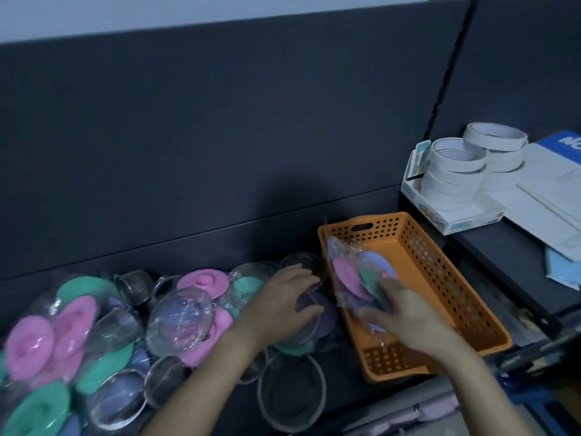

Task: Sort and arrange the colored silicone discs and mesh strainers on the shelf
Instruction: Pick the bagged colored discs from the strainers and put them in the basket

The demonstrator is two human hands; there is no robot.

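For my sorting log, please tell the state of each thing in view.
left hand: grips a strainer
right hand: holds wrapped disc pack
wrapped disc pack: tilted, partly in orange basket
orange basket: upright
tape rolls: stacked in white box

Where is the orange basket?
In the head view the orange basket sits on the shelf right of centre, beside the pile of wrapped discs and strainers, below the white tape rolls; the right grip holds a disc packet over it.

Orange perforated plastic basket (440, 262) at lower right of centre, stacked white tape rolls (456, 171) in an open white carton (471, 217) at upper right, white paper packs (550, 196) beside them, dark back panel (220, 121) behind.
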